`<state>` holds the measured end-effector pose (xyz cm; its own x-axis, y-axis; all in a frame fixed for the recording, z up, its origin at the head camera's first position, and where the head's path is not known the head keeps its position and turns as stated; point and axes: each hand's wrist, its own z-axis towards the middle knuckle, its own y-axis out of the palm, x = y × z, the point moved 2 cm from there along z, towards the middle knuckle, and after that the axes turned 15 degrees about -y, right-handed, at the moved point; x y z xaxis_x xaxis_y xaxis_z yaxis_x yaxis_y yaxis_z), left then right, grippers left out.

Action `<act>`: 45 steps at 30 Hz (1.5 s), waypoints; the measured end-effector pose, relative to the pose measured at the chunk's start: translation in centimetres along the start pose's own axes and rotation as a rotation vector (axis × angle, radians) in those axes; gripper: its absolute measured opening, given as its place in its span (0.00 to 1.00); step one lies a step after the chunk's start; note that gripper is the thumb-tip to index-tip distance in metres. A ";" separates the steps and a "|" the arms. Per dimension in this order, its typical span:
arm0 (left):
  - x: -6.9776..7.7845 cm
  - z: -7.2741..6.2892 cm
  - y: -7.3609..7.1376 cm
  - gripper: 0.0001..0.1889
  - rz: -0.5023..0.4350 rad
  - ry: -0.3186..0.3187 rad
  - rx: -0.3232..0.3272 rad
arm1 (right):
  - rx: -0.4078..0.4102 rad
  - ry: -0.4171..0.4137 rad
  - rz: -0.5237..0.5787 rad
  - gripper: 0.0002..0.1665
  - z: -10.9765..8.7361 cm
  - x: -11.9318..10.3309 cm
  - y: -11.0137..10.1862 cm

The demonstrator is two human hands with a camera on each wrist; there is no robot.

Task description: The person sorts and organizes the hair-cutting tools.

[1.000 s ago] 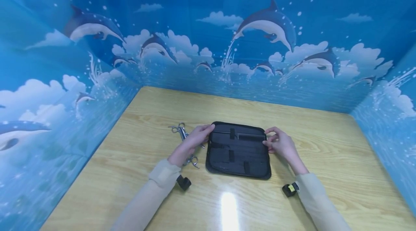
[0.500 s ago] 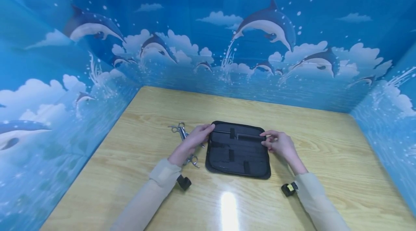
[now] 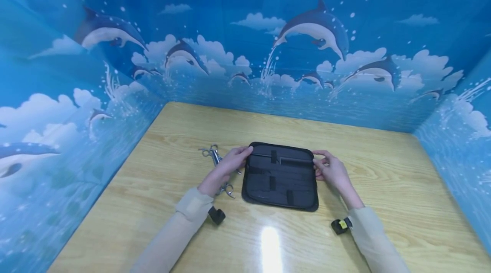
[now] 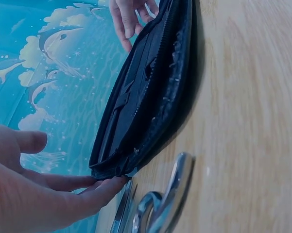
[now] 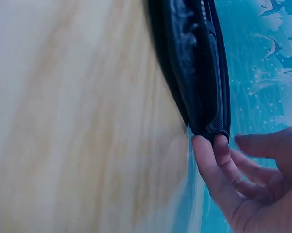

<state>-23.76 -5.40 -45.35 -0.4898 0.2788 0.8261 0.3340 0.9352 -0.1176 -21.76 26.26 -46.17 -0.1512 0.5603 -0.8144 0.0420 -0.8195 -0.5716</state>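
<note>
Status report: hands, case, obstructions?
Left hand, right hand touching opposite sides of open black rectangular zippered case. Silver metal scissors left of case, seemingly not blocking.

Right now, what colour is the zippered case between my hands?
The zippered case is black, seen best in the head view.

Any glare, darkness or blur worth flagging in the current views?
Head view: white glare streak on the near part of the table; left wrist view: dim overall, bright highlights on the scissors; right wrist view: blurred wood grain, black case very dark.
</note>
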 end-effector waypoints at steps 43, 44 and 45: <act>1.4 -4.8 -7.4 0.13 0.679 0.197 0.699 | -0.079 0.020 0.058 0.33 -1.6 -0.8 -0.6; 1.1 -4.6 -7.5 0.15 0.729 0.160 0.692 | -0.082 0.025 0.054 0.33 -1.6 -0.8 -0.6; 0.9 -4.5 -7.4 0.17 0.778 0.128 0.675 | -0.083 0.024 0.051 0.33 -1.7 -0.9 -0.6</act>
<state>-23.08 -13.09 -41.29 -0.2294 0.8694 0.4375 -0.0186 0.4455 -0.8951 -19.99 26.47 -45.31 -0.1226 0.5218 -0.8442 0.1312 -0.8346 -0.5349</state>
